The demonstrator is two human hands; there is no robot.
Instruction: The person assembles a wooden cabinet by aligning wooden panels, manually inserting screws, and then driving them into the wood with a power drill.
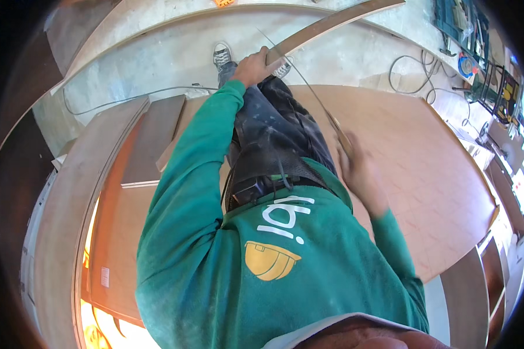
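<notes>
My left hand (252, 68) is closed around the near end of a long, narrow wooden strip (326, 28), just in front of my knee. The strip reaches away to the far right. In my right hand (358, 168), slightly smeared by motion, is the wooden handle of a handsaw (313, 91). Its thin blade shows nearly edge-on and slants up and left across the strip, close beside my left fingers. Whether the teeth bite into the wood, I cannot tell.
A large tan board (413, 151) lies beneath and right of me. Brown panels (151, 136) are stacked at left. A cable (140, 95) runs over the floor. Tools and a blue-and-white roll (466, 65) lie at the far right. My shoes (222, 55) rest on the floor ahead.
</notes>
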